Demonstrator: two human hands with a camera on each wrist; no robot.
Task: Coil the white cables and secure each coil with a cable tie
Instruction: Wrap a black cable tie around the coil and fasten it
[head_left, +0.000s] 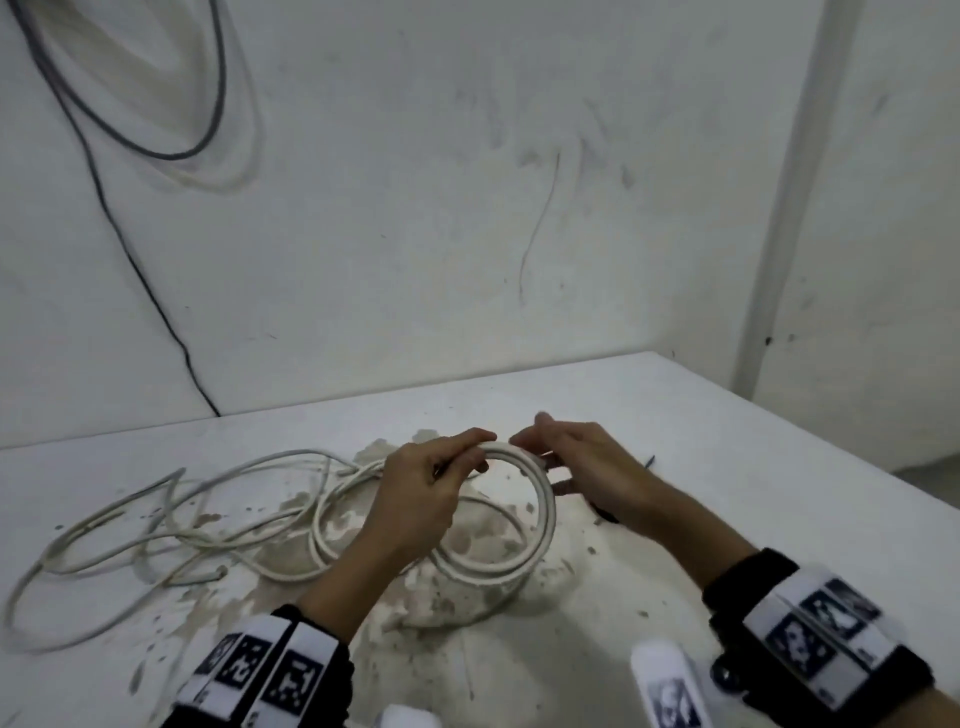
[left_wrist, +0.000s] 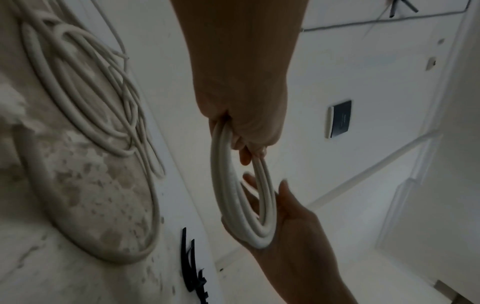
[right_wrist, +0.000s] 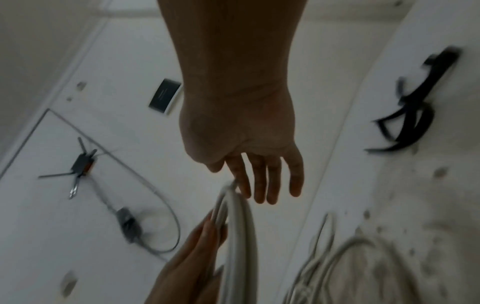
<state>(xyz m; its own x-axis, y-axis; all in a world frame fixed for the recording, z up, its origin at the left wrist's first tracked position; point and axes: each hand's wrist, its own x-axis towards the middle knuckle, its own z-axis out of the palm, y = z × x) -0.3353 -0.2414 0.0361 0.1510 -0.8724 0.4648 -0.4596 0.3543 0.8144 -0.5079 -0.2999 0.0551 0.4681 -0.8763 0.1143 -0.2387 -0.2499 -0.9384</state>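
One coil in hand: several turns of white cable gathered into a ring (head_left: 524, 499), held up between the two hands, above the surface.
Left hand (head_left: 426, 493): fingers curled round the top of the ring, gripping the turns together.
Right hand (head_left: 582, 467): fingers straight and relaxed, touching the ring's far side, gripping nothing.
Done so far: judged partly coiled only; no tie on the ring yet.
Left to do: loose white cable (head_left: 171, 519) sprawled in loops left of the left hand, apparently uncoiled; number of separate cables not clear.
Cable ties (right_wrist: 413, 115): black strips lying just beyond the right hand, untouched.
Surface (head_left: 727, 441): white, worn and stained, with flaked brownish patches beneath the hands.
Room: scuffed white wall (head_left: 467, 208) behind; dark wire (head_left: 150, 291) and pale loops hanging on it, up and left of the hands.
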